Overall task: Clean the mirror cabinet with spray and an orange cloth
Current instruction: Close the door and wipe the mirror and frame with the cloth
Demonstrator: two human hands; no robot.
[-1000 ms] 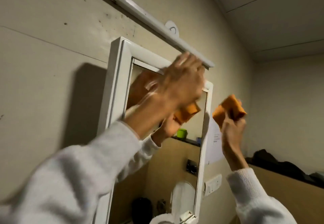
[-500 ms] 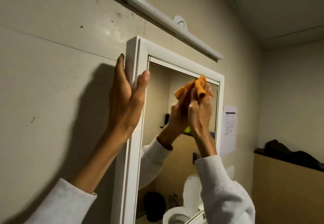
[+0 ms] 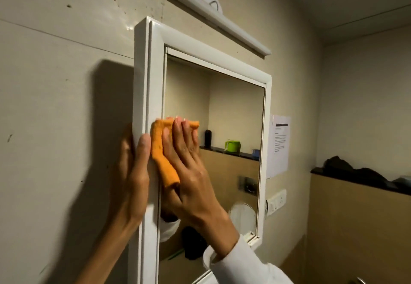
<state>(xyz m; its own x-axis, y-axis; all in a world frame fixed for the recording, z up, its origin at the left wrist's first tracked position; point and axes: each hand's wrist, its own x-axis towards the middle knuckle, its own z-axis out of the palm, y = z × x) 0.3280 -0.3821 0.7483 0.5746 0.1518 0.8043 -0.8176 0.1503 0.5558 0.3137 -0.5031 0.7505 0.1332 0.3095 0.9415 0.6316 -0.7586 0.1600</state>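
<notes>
Against the glass at the left edge of the mirror cabinet (image 3: 153, 65), about halfway up its height, an orange cloth (image 3: 161, 150) is pressed flat under the right hand (image 3: 191, 172). That hand lies spread with its fingers (image 3: 178, 132) pointing up, holding the cloth to the mirror beside the white frame. The left hand (image 3: 131, 183) wraps the cabinet's left side, its thumb on the frame's front face and its other fingers hidden against the wall side, gripping the frame. Both wrists emerge from white sleeves (image 3: 240, 263). Above the cabinet, a long white light fixture (image 3: 222, 23) runs along the wall. To the right, a printed paper notice (image 3: 280, 143) hangs just beside the frame, with a white socket (image 3: 277, 201) below it. Farther right, dark cloth (image 3: 347, 168) lies on a ledge.
</notes>
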